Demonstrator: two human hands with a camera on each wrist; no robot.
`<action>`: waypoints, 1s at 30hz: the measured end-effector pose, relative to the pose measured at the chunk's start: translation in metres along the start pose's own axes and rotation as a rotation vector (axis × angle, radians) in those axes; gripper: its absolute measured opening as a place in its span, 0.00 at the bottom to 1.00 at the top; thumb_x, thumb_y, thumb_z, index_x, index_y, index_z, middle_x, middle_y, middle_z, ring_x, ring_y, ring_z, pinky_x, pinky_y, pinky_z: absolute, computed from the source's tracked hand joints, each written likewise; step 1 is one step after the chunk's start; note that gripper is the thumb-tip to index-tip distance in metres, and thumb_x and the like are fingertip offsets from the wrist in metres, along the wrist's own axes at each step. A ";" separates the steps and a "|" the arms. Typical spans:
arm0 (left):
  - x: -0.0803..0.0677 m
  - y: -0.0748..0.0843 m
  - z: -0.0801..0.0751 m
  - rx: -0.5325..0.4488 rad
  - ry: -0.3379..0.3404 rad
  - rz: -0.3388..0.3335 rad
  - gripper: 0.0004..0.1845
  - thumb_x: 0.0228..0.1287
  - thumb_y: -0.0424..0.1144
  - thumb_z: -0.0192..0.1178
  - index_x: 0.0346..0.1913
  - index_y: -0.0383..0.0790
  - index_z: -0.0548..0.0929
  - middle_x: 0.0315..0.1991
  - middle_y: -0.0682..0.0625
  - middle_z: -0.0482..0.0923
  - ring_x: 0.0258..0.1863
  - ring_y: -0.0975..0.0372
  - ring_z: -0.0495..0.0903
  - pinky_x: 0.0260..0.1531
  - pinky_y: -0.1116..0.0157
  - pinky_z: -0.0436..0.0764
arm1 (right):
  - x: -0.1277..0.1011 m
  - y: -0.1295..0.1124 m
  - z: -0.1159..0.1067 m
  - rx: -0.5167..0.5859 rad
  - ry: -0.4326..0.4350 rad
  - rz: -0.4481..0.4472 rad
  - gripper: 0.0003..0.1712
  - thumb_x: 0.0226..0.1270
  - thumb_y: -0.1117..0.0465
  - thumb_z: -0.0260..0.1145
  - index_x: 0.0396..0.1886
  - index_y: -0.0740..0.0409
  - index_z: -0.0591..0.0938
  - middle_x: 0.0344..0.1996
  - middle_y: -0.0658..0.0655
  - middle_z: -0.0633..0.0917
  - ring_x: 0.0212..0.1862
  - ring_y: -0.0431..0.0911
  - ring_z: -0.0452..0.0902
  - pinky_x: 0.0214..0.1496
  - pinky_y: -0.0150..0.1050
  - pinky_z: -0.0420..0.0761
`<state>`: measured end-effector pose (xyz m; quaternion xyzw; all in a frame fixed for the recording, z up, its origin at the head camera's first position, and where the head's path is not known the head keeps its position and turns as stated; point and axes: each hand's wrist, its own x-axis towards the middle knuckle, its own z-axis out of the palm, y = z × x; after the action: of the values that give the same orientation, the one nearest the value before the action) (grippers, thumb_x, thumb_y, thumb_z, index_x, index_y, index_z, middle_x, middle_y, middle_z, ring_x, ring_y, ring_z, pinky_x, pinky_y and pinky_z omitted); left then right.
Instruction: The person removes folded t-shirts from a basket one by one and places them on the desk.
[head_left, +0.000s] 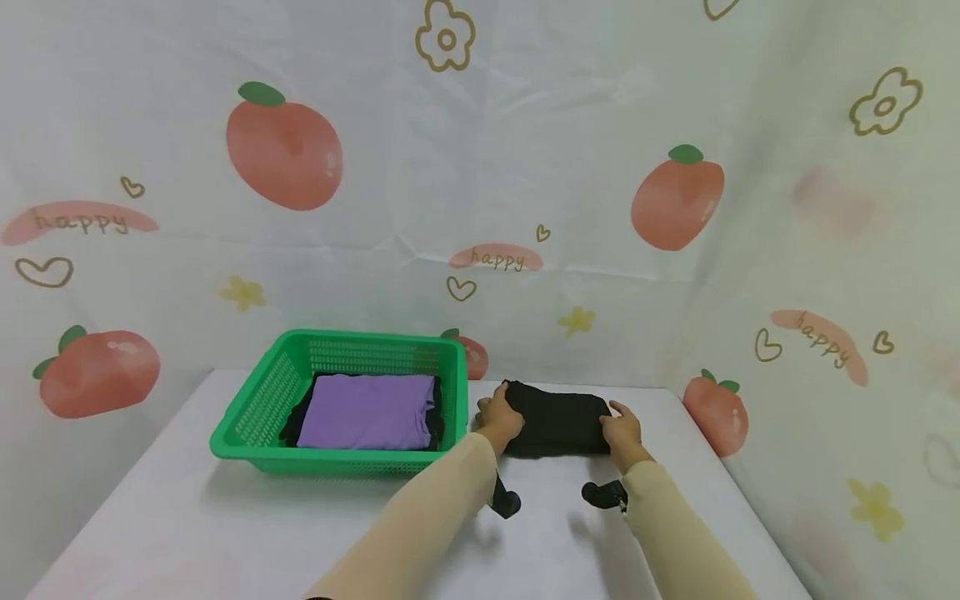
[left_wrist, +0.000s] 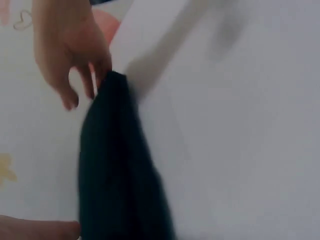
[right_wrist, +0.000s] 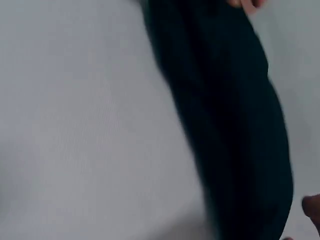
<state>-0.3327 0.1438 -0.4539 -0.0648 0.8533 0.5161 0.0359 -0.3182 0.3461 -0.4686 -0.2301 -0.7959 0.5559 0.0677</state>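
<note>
A folded black garment (head_left: pixel 558 423) is held between both hands over the right part of the table. My left hand (head_left: pixel 501 417) grips its left end, thumb on the near face. At the opposite end my right hand (head_left: pixel 622 429) pinches the edge. The left wrist view shows the garment (left_wrist: pixel 117 170) as a long dark strip, with the right hand (left_wrist: pixel 72 45) at its far corner and the left thumb (left_wrist: pixel 40 229) low at the side. In the right wrist view the garment (right_wrist: pixel 225 110) runs top to bottom, and the right thumb (right_wrist: pixel 312 210) shows at the edge.
Left of the hands stands a green plastic basket (head_left: pixel 255 454) with a folded purple garment (head_left: pixel 363 412) lying on black cloth (head_left: pixel 296 423). A white table (head_left: pixel 315 533) carries everything. Behind it hangs a printed curtain (head_left: pixel 480 167).
</note>
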 end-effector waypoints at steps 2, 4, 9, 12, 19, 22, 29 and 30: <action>-0.001 0.009 -0.002 -0.011 -0.009 0.048 0.38 0.57 0.27 0.61 0.72 0.47 0.67 0.65 0.32 0.64 0.59 0.39 0.69 0.56 0.50 0.74 | -0.006 -0.014 0.005 0.011 0.049 -0.043 0.30 0.73 0.67 0.50 0.73 0.64 0.63 0.72 0.74 0.59 0.72 0.67 0.53 0.73 0.59 0.59; -0.006 0.020 -0.010 -0.063 -0.041 0.123 0.35 0.61 0.29 0.60 0.73 0.46 0.66 0.66 0.34 0.65 0.61 0.41 0.69 0.58 0.50 0.74 | -0.014 -0.030 0.015 0.052 0.059 -0.093 0.29 0.73 0.66 0.51 0.73 0.62 0.64 0.72 0.72 0.61 0.71 0.66 0.56 0.71 0.59 0.61; -0.025 0.042 -0.051 -0.198 -0.112 0.357 0.27 0.68 0.34 0.58 0.69 0.44 0.70 0.64 0.39 0.69 0.58 0.48 0.76 0.52 0.53 0.79 | -0.047 -0.064 0.052 0.158 -0.035 -0.242 0.28 0.73 0.65 0.53 0.72 0.58 0.67 0.70 0.68 0.65 0.68 0.62 0.64 0.69 0.57 0.66; -0.035 0.044 -0.085 -0.202 -0.086 0.454 0.21 0.70 0.36 0.58 0.65 0.45 0.76 0.62 0.43 0.71 0.55 0.50 0.79 0.50 0.55 0.81 | -0.073 -0.079 0.073 0.181 -0.112 -0.338 0.27 0.74 0.64 0.55 0.71 0.56 0.69 0.68 0.66 0.69 0.66 0.61 0.69 0.67 0.58 0.69; -0.041 0.016 -0.162 -0.187 -0.071 0.383 0.19 0.75 0.41 0.54 0.66 0.46 0.74 0.65 0.43 0.70 0.61 0.48 0.76 0.56 0.47 0.76 | -0.114 -0.096 0.114 0.148 -0.372 -0.539 0.30 0.76 0.58 0.59 0.74 0.48 0.65 0.69 0.64 0.69 0.65 0.60 0.71 0.64 0.57 0.73; -0.034 -0.006 -0.186 -0.126 -0.039 0.356 0.21 0.75 0.42 0.54 0.68 0.45 0.72 0.68 0.40 0.67 0.64 0.44 0.72 0.58 0.45 0.74 | -0.130 -0.104 0.129 0.139 -0.528 -0.574 0.34 0.76 0.59 0.58 0.77 0.46 0.60 0.72 0.65 0.64 0.69 0.64 0.64 0.67 0.60 0.69; -0.020 -0.055 -0.220 0.010 0.094 0.317 0.24 0.76 0.43 0.52 0.71 0.44 0.68 0.72 0.33 0.53 0.65 0.39 0.65 0.55 0.43 0.75 | -0.133 -0.098 0.178 0.086 -0.668 -0.490 0.36 0.77 0.63 0.55 0.79 0.42 0.55 0.75 0.66 0.56 0.73 0.63 0.57 0.68 0.60 0.67; -0.018 -0.061 -0.223 0.035 0.112 0.317 0.25 0.76 0.43 0.53 0.71 0.44 0.67 0.72 0.32 0.53 0.65 0.39 0.65 0.55 0.43 0.74 | -0.133 -0.098 0.184 0.054 -0.661 -0.476 0.36 0.77 0.63 0.55 0.79 0.43 0.54 0.75 0.67 0.56 0.73 0.63 0.57 0.68 0.60 0.67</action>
<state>-0.3043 -0.0797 -0.4013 0.0426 0.8623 0.4961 -0.0922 -0.2959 0.1035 -0.4281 0.1536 -0.7909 0.5895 -0.0588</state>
